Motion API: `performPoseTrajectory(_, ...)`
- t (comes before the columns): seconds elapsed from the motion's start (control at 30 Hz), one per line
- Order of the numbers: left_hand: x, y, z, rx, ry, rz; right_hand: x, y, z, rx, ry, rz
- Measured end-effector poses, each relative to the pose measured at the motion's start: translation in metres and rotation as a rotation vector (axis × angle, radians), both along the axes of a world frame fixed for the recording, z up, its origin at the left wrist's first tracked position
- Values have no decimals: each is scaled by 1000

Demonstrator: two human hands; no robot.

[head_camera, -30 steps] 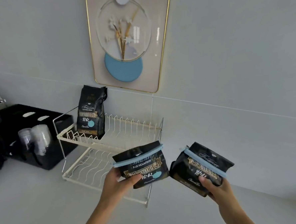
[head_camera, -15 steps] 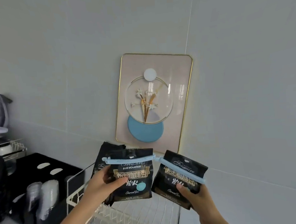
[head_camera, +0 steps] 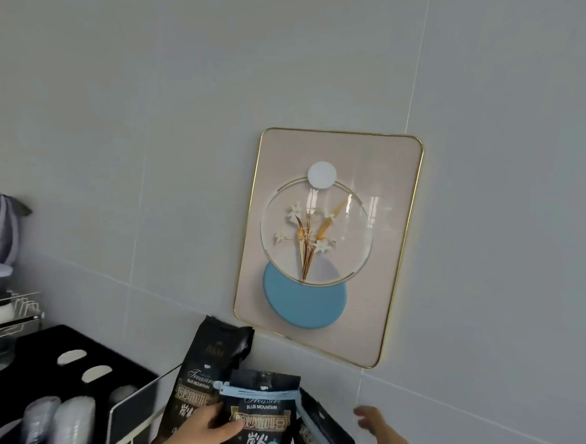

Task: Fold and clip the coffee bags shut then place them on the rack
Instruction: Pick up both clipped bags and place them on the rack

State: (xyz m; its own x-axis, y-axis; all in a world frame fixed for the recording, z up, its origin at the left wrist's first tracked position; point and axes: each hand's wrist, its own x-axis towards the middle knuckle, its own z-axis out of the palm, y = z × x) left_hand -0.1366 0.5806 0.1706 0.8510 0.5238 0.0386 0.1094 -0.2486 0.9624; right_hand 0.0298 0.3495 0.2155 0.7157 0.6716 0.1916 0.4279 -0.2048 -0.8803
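Black foil coffee bags, 3 of them, crowd the bottom of the head view. Your left hand (head_camera: 198, 437) grips the middle bag (head_camera: 262, 419), thumb pressed across its front label, the other fingers hidden behind it. That bag is upright, its top folded over and held by a pale blue clip (head_camera: 259, 392) running straight across. Behind it and to the left, an unclipped bag (head_camera: 211, 367) stands taller, its top crumpled and open; it sits inside the white wire rack (head_camera: 126, 438), whose rim and corner post show at bottom left. You cannot tell whether the middle bag rests on the rack or hangs in your grip.

Your right hand (head_camera: 376, 422) is at the lower right, fingers loosely spread and blurred, just beside the right bag (head_camera: 326, 432) but not clearly touching it. That bag leans, its own blue clip (head_camera: 314, 430) slanting down its face.

Left of the rack: a black cup dispenser (head_camera: 53, 370) with oval holes and sleeves of clear plastic cups (head_camera: 57, 432). On the grey tiled wall hangs a gold-framed flower picture (head_camera: 330, 243).
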Motion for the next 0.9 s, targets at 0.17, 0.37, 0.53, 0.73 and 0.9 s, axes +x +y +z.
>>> performPoseTrajectory(0.17,16,2,-13,22,125,-33,13,-21,8,-322,-101,29)
performPoseTrajectory(0.37,21,1,-8,-46,83,-44,14,-16,14,-475,-188,184)
performPoseTrajectory(0.53,31,-17,-25,77,-49,297,16,-15,6,-398,-323,109)
performPoseTrajectory(0.73,39,-41,-33,365,-183,429,18,-7,-9,-318,-457,116)
performPoseTrajectory(0.9,46,-44,-39,485,12,405,26,-4,-10,-283,-405,203)
